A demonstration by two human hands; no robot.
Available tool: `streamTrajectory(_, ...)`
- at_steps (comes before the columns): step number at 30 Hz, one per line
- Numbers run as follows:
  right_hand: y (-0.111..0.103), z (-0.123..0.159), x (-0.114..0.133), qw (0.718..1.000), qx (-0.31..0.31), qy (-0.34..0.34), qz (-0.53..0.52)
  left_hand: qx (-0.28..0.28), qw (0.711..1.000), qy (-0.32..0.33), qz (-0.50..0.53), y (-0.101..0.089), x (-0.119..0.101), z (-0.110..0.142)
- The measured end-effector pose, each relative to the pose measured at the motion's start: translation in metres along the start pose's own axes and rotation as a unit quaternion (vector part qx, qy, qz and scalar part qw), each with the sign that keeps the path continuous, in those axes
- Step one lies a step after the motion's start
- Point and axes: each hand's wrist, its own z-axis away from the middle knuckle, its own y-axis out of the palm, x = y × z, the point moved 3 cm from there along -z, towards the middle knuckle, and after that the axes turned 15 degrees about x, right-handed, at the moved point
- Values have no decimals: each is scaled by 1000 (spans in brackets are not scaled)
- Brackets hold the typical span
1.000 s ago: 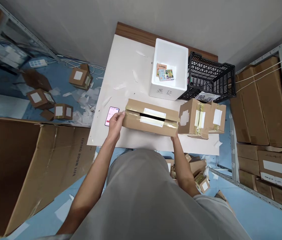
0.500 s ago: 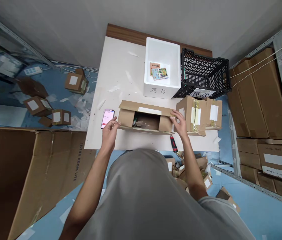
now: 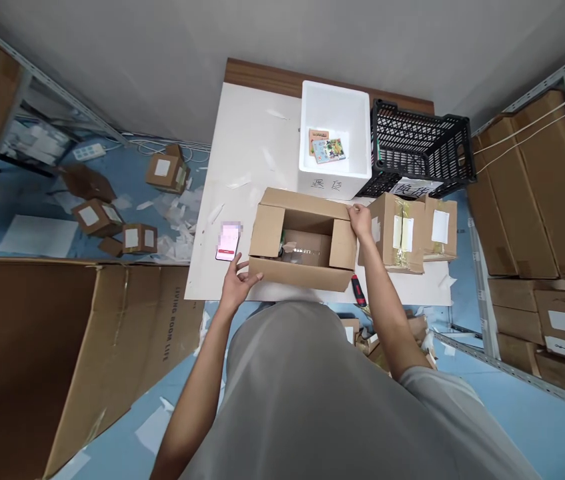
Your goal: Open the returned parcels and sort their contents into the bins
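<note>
An opened cardboard box (image 3: 302, 277) lies on the white table (image 3: 247, 153) in front of me, flaps spread, with clear plastic wrap and brown packing visible inside. My left hand (image 3: 238, 280) grips the near-left corner flap of the box. My right hand (image 3: 361, 219) holds the far-right flap edge, fingers curled over it. A pink phone (image 3: 229, 241) lies just left of the box. A red-handled cutter (image 3: 358, 291) rests at the table's front edge by the box's right corner.
A white foam box (image 3: 335, 180) with small picture cards and a black plastic crate (image 3: 422, 150) stand at the back. Two taped cartons (image 3: 407, 233) sit to the right. A big carton (image 3: 62, 347) stands left; shelves with boxes right; small boxes litter the blue floor.
The box went from closed with a taped slit to fully opened. My right hand came up from the near side to the far-right flap; my left moved to the near-left corner.
</note>
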Motion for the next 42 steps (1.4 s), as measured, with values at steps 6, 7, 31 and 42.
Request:
streamTrajectory(6,-3,10,13,996,8,78,43,-13,990,63,-122,-1,-11,-6)
streamTrajectory(7,-3,13,20,995,-8,71,66,-20,982,89,-163,-1,-19,-3)
streamTrajectory(31,84,136,185,842,406,-145,325,48,867,294,-398,2,-135,2)
streamTrajectory(42,181,116,187,837,420,107,334,60,907,277,-312,-17,-93,-27)
